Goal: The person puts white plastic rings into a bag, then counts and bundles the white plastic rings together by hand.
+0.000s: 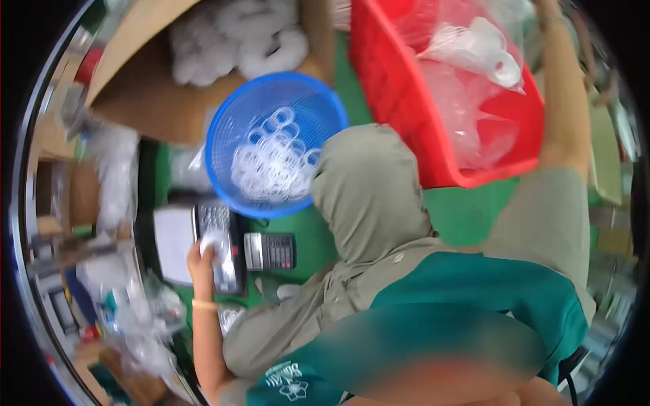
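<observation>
White round piece [215, 242] over a keypad scale [233, 276], left hand's [201, 264] fingers clamped on its edge, calculator [271, 252] just beside, blue basket [315, 101] of white rings [274, 166] near, right hand [548, 8] cut off beyond red crate [399, 88], its fingers impossible to tell.

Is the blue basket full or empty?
Neither. The basket is partly filled: white rings lie inside, but bare blue shows around them.

Left fingers [206, 253] hold white piece [217, 239]; rings [274, 162] in blue basket [317, 101].
</observation>
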`<move>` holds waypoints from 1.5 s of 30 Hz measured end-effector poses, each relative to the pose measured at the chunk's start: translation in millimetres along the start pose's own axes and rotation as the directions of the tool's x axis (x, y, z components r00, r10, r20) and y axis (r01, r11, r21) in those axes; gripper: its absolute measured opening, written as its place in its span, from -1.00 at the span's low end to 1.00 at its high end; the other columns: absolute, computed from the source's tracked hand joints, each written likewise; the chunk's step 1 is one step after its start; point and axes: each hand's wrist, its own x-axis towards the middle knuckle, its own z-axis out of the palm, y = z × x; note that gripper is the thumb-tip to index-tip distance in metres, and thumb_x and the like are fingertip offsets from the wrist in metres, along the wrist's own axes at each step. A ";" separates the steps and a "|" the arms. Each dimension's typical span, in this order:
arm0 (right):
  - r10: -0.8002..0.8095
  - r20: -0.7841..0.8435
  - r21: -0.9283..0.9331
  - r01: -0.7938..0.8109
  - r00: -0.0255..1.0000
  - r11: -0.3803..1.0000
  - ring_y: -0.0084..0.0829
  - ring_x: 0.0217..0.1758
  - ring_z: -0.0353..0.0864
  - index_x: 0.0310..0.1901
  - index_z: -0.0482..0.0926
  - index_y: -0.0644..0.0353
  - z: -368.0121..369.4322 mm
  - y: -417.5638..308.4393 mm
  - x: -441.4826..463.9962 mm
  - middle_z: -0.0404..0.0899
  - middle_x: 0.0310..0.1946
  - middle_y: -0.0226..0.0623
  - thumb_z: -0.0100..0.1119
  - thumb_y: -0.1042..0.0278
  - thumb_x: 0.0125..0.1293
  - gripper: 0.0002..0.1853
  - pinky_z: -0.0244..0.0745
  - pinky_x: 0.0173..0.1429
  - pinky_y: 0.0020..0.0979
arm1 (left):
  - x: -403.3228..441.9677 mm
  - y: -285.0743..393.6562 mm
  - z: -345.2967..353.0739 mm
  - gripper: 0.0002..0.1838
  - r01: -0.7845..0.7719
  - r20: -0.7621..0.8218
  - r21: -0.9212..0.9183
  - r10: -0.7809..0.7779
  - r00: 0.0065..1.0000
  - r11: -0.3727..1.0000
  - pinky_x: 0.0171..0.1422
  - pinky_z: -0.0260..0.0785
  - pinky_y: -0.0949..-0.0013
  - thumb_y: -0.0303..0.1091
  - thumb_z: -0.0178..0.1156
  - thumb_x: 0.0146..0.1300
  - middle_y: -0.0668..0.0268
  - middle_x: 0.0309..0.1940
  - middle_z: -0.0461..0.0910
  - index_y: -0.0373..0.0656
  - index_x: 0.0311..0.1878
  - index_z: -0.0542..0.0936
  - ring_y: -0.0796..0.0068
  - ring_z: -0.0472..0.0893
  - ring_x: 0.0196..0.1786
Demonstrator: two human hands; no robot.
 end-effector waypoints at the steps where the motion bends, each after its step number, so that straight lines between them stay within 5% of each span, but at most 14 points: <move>1: -0.242 -0.034 -0.116 0.237 0.970 0.965 -0.12 -0.43 0.43 -0.27 0.45 0.34 1.3 23.9 -3.2 0.48 -0.37 0.04 -0.04 0.47 0.16 -0.85 0.40 -0.49 -0.10 | -2.4 12.9 -1.9 -0.87 -0.011 -0.028 0.071 0.013 1.000 0.997 -0.32 0.30 0.52 -0.46 0.06 0.07 0.37 -0.47 0.48 -0.30 -0.32 0.51 0.62 0.42 -0.39; 3: -0.157 0.067 -0.390 0.170 0.985 0.905 -0.68 -0.54 0.41 -0.29 0.54 0.16 -26.9 115.5 52.7 0.53 -0.48 -0.49 0.04 0.08 0.19 -0.71 0.29 -0.51 -0.57 | 0.3 15.9 -7.4 -0.84 -0.010 -0.086 0.054 0.014 0.996 0.998 -0.34 0.28 0.53 -0.40 0.08 0.13 0.36 -0.48 0.48 -0.30 -0.29 0.50 0.64 0.42 -0.41; 5: 0.271 0.333 -0.624 -0.005 0.903 0.782 -0.67 -0.40 0.38 -0.14 0.49 0.11 -32.6 179.9 103.2 0.51 -0.35 -0.46 0.04 0.06 0.19 -0.67 0.23 -0.43 -0.60 | -2.3 26.7 -8.9 -0.82 0.024 -0.142 -0.027 -0.027 0.989 0.999 -0.34 0.28 0.54 -0.38 0.09 0.14 0.37 -0.49 0.48 -0.30 -0.26 0.49 0.62 0.43 -0.43; 7: 0.032 0.398 -0.675 0.269 0.917 0.687 -0.51 -0.22 0.49 -0.04 0.45 0.15 10.6 165.8 72.4 0.54 -0.25 -0.37 0.04 0.14 0.19 -0.64 0.36 -0.15 -0.54 | 0.6 23.9 -12.2 -0.83 0.095 -0.157 -0.163 -0.121 0.980 0.982 -0.35 0.29 0.55 -0.37 0.09 0.13 0.36 -0.50 0.47 -0.29 -0.28 0.49 0.63 0.43 -0.44; 12: -0.371 0.690 -0.232 0.676 0.621 0.699 -0.54 -0.02 0.45 0.00 0.42 0.27 160.6 78.3 -5.8 0.53 -0.12 -0.31 -0.03 0.23 0.27 -0.65 0.30 0.06 -0.51 | 15.5 31.0 2.8 -0.87 0.183 -0.007 -0.363 -0.199 0.980 0.914 -0.36 0.32 0.54 -0.36 0.06 0.18 0.35 -0.52 0.46 -0.23 -0.33 0.43 0.60 0.46 -0.45; 19: -0.470 0.876 0.262 0.708 0.111 0.656 -0.50 -0.20 0.49 -0.14 0.47 0.26 352.9 8.6 -196.4 0.54 -0.30 -0.28 0.04 0.39 0.18 -0.78 0.36 -0.06 -0.52 | 43.9 54.4 43.4 -0.86 0.086 0.114 -0.651 -0.015 0.993 0.754 -0.22 0.41 0.50 -0.41 0.02 0.23 0.35 -0.44 0.49 -0.26 -0.19 0.42 0.59 0.50 -0.37; 24: -0.259 0.965 0.248 0.501 -0.050 0.829 -0.59 -0.27 0.44 -0.18 0.47 0.28 406.5 25.0 -271.1 0.52 -0.35 -0.37 0.08 0.39 0.18 -0.80 0.35 -0.14 -0.55 | 64.9 32.6 53.6 -0.76 0.083 0.102 -0.671 -0.019 0.995 0.737 -0.20 0.37 0.45 -0.37 0.08 0.17 0.25 -0.38 0.52 -0.35 -0.18 0.42 0.49 0.51 -0.34; 27: -0.233 0.969 0.243 0.447 -0.076 0.861 -0.62 -0.34 0.38 -0.21 0.47 0.28 438.9 82.0 -284.0 0.48 -0.43 -0.42 0.04 0.37 0.22 -0.82 0.33 -0.20 -0.57 | 61.3 18.2 51.8 -0.15 0.116 0.120 -0.322 -0.081 0.989 0.940 0.27 0.08 0.35 -0.20 0.23 0.07 0.01 0.18 0.19 -0.35 0.28 -0.03 0.31 0.22 0.21; 31: 0.136 0.980 -0.064 0.419 -0.143 0.906 -0.70 -0.52 0.32 -0.25 0.50 0.17 463.8 198.2 -292.3 0.42 -0.55 -0.54 0.08 0.37 0.20 -0.88 0.20 -0.53 -0.62 | 10.1 -23.4 -2.4 -0.29 0.088 0.262 0.015 -0.089 0.961 0.996 0.25 0.10 0.40 -0.03 0.11 0.14 0.06 0.15 0.28 -0.32 0.22 0.17 0.31 0.27 0.20; 35: 0.588 0.802 -0.540 0.291 -0.108 0.790 -0.15 0.21 0.19 0.27 0.02 -0.14 443.6 271.7 -325.8 0.11 0.23 -0.07 0.16 0.06 0.11 -0.27 0.40 -0.21 0.03 | -81.3 -123.7 -20.3 -0.46 0.234 -0.021 -0.136 -0.239 0.971 0.963 0.10 0.28 0.36 -0.11 0.11 0.14 0.05 0.01 0.44 -0.30 0.09 0.36 0.26 0.44 0.06; 38: 0.494 0.870 -0.491 0.112 0.005 0.864 -0.16 0.29 0.06 0.30 -0.07 0.22 444.4 381.1 -343.7 0.07 0.24 0.01 0.26 0.07 0.02 -0.09 0.09 0.24 -0.16 | -159.3 -165.8 -13.6 -0.58 0.406 -0.353 -0.437 -0.568 0.743 0.803 -0.04 0.33 0.43 -0.21 0.10 0.14 0.20 -0.14 0.52 -0.30 0.00 0.44 0.42 0.50 -0.11; 40: 0.299 0.954 -0.282 0.314 -0.005 0.906 -0.19 0.33 0.01 0.23 0.00 0.44 453.4 369.8 -363.6 0.04 0.25 0.04 0.29 0.13 -0.01 -0.10 -0.05 0.33 -0.35 | -199.8 -200.8 -5.4 -0.63 0.369 -0.563 -0.528 -0.640 0.523 0.765 -0.17 0.33 0.47 -0.24 0.08 0.14 0.29 -0.20 0.51 -0.25 -0.03 0.45 0.50 0.49 -0.20; 42: 0.253 0.967 -0.232 0.300 -0.033 0.925 -0.19 0.33 0.00 0.23 0.03 0.42 450.6 327.4 -395.5 0.05 0.25 0.03 0.29 0.18 -0.02 -0.13 -0.07 0.34 -0.34 | -219.6 -208.6 -4.3 -0.66 0.249 -0.485 -0.807 -0.841 0.241 0.536 -0.25 0.30 0.47 -0.27 0.08 0.13 0.34 -0.21 0.49 -0.18 -0.04 0.44 0.50 0.48 -0.25; 45: 0.258 0.964 -0.217 0.358 -0.069 0.908 -0.18 0.31 0.06 0.23 0.06 0.35 453.9 324.2 -405.0 0.10 0.23 0.01 0.30 0.20 -0.05 -0.14 -0.03 0.33 -0.35 | -232.4 -226.1 -7.9 -0.68 0.112 -0.421 -0.893 -0.897 0.139 0.436 -0.26 0.26 0.44 -0.29 0.08 0.11 0.38 -0.23 0.48 -0.12 -0.05 0.42 0.50 0.48 -0.26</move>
